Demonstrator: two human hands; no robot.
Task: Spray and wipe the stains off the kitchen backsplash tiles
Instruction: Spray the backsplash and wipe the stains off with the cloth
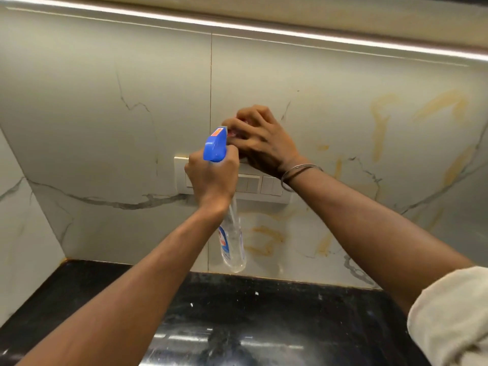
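- marble-look backsplash tiles [105, 75], yellowish stains [380, 128] smeared over the right side and under the switch panel [248, 184]
- black countertop [264, 313] below
- clear spray bottle [232, 241], blue trigger head, label too blurry to read; left hand [211, 178] wrapped round its neck
- right hand [264, 141], fingers bent over a pink cloth [235, 133], pressing it to the tile above the switches

- both forearms are bare: left arm [126, 291] right down to the frame edge, right arm [369, 228] up to about the elbow
- couple of thin silvery bangles [298, 172] on the right wrist, plain wire-like rings, just behind the right hand [264, 143]
- off-white sleeve [449, 315] bunched up in soft folds near the right elbow, looks like fairly thick cloth
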